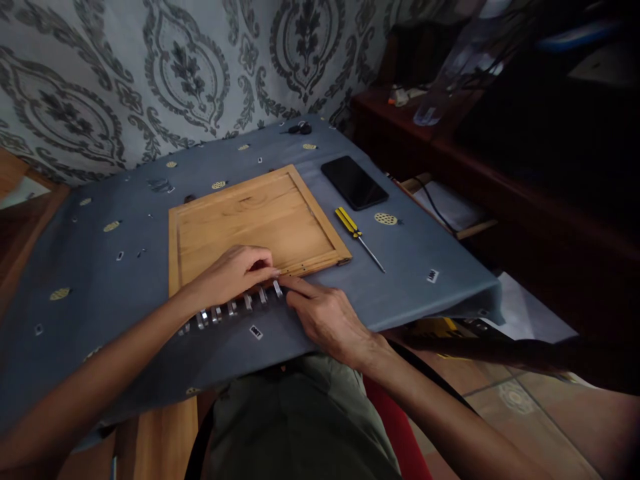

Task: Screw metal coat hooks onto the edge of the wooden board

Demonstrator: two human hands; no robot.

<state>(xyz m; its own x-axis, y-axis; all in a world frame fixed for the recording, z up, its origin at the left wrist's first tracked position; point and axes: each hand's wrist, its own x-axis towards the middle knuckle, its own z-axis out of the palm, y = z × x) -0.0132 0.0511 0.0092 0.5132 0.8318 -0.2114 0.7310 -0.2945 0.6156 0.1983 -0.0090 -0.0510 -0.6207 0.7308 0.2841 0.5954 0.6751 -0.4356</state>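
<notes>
A framed wooden panel lies on the table at a slant, with small dark holes along its near edge. My left hand rests over that near edge, thumb and fingers drawn together at the rim; what they pinch is too small to make out. From the right, my right hand meets it there, its index finger stretched to the same spot and the other fingers curled under. Whatever it grips is hidden. Several shiny curved metal pieces stand in a row along the near edge, below my left hand.
Right of the panel lie a yellow-handled screwdriver and a black phone. Small black objects, perhaps keys, sit at the back. A blue-grey patterned cloth covers the table. A dark wooden cabinet holding a clear bottle stands right.
</notes>
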